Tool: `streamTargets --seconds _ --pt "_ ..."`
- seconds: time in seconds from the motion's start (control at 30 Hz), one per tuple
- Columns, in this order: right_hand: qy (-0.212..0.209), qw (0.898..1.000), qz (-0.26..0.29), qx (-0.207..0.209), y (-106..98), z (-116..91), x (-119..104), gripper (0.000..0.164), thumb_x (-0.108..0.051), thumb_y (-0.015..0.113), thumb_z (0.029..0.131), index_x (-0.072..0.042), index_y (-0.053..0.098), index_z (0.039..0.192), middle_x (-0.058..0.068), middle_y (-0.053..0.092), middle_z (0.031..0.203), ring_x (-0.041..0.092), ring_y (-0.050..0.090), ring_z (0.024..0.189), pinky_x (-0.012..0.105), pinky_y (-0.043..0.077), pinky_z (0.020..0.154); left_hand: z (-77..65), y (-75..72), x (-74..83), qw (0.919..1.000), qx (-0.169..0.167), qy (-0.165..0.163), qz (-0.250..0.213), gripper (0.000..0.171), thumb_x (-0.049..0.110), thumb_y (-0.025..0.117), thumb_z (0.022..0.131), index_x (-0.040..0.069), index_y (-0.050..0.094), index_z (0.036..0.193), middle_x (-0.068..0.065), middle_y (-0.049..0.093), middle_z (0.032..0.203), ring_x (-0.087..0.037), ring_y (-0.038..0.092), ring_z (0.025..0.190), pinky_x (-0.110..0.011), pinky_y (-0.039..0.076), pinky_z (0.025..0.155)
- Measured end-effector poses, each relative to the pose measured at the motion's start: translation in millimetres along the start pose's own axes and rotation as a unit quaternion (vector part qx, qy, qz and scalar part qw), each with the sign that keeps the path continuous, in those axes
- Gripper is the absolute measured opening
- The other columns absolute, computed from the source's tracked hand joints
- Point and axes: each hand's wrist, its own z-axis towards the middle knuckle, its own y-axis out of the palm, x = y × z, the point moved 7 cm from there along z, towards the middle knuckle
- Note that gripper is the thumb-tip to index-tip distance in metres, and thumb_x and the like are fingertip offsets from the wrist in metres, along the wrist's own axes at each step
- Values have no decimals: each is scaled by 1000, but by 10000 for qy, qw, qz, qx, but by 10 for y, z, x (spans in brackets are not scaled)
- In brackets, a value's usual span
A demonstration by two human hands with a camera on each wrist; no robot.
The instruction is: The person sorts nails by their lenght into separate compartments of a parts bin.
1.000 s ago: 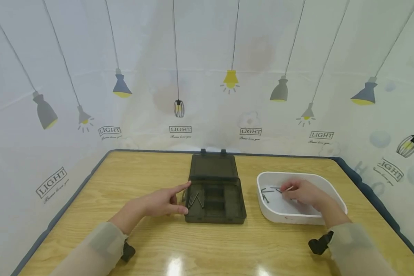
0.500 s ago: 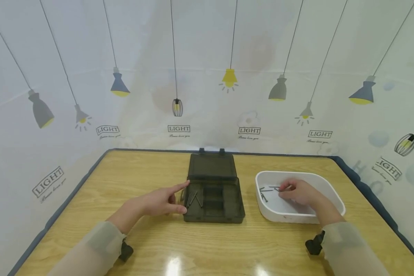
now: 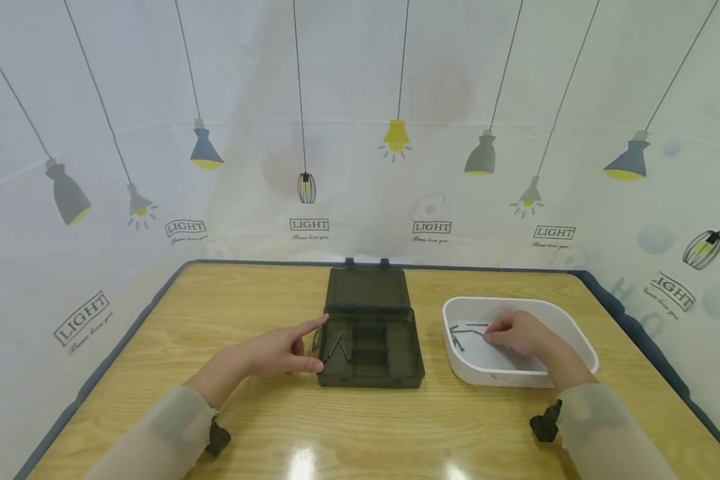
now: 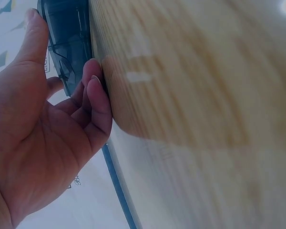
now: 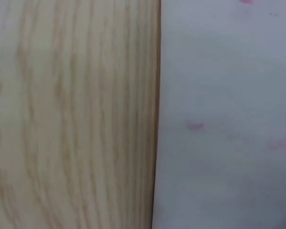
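My left hand point(image 3: 276, 350) rests against the left side of a dark translucent compartment box point(image 3: 401, 380). Its index finger and thumb reach straight to the box's two left corners; the other fingers curl under, as the left wrist view shows. Several thin dark screws point(image 3: 337, 347) lie in the box's left compartment. My right hand point(image 3: 519, 333) is inside a white tray point(image 3: 504, 380), thumb and fingers pinching one end of a dark screw point(image 3: 474, 331). More screws point(image 3: 457, 340) lie at the tray's left end. Screw heads are too small to make out.
The box's lid point(image 3: 367, 288) lies folded back toward the rear wall. A wooden table point(image 3: 360, 433) bears both containers, with a strip of wood between them. A printed curtain point(image 3: 360, 133) encloses the back and sides. Pink marks dot the tray's outer wall point(image 5: 229, 143).
My right fingers shift slightly in the tray, and a screw now points left from their tips. The left hand stays at the box. The head view drifts a little.
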Motion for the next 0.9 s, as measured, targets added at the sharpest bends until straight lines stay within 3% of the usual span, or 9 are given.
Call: streamTargets --seconds 0.33,0.7,0.9 --pt "-282 9992 -266 -63 -14 -11 -35 23 -24 73 106 -4 79 114 9 73 108 24 61 98 34 48 84 22 12 -44 10000 -44 -44 7 101 53 75 103 30 13 179 -3 71 88 -17 61 74 -33 49 70" --pt "-419 9991 8 -33 -75 -55 -144 20 -23 69 108 -5 75 114 8 70 105 24 61 97 35 50 81 15 15 -31 9999 -51 13 -119 101 50 76 103 30 13 179 -4 70 88 -19 62 76 -36 49 70" --pt "-770 9961 383 200 -102 -168 -281 31 -24 66 111 -3 72 133 18 72 130 28 63 113 39 52 92 18 3 -49 10000 -37 -1 -18 101 52 75 103 29 12 179 -3 71 88 -17 63 75 -34 50 70"
